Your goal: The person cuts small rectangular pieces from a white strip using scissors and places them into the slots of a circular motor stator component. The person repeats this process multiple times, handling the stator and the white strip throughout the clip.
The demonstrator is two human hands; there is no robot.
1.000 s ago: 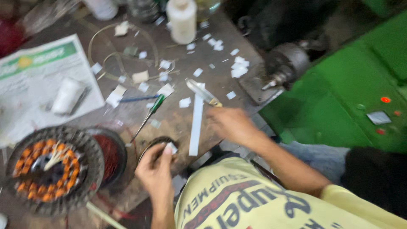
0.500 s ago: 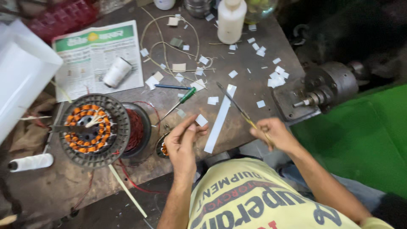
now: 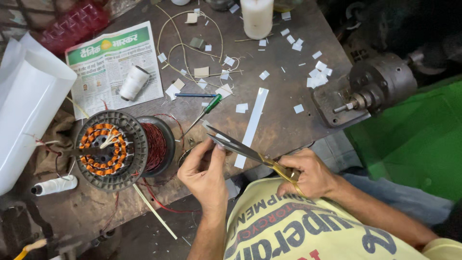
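Your right grip is clamped on the scissors, blades apart; your left grip pinches a small white piece between them, steadying it above the worktop.

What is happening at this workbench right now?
A person in a yellow shirt works at a cluttered workbench. The right hand holds scissors, blades open. The left hand pinches a small white piece between those blades. A long white strip lies just beyond, with many cut white bits scattered around. To the left sit a motor stator with copper windings, a screwdriver and a newspaper.
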